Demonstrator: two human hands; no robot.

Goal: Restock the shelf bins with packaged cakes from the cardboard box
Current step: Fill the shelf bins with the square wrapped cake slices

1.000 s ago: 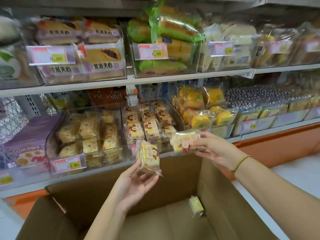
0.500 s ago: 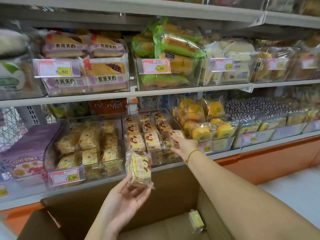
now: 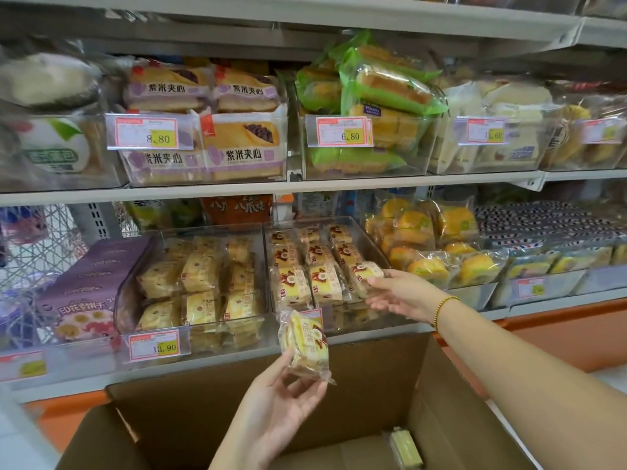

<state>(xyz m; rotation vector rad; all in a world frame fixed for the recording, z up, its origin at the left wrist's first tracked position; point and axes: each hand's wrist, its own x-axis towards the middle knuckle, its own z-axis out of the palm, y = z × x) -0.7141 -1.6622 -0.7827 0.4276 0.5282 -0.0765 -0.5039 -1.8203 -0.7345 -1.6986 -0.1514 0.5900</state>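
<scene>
One cake fewer is in your hands than a second ago. The pack your right hand was carrying toward the clear bin now lies inside it. It is the placed cake, at the bin's front right corner, on top of the rows already there. That hand has let go and drawn back to the bin's front right edge, its fingers straight, relaxed and holding nothing. The fingertips are at the wrapper's near end; whether they touch it I cannot tell.

Finding: that placement is done. The bin looks close to full (a judgement, from the packs standing about level with its walls), so room for more is tight.

Your left hand has kept its load throughout. It pinches the held cake by the lower edge, between thumb and curled fingers, with the pack upright. The pack sits just in front of and below the bin's front wall, partly covering the bin's price label. It is outside the bin, over the open cardboard box standing below.

Remaining stock — one loose pack on the box floor, well below the bin and to its right. In my judgement the held cake goes in next, and the gaps to look for are toward the bin's front.
</scene>
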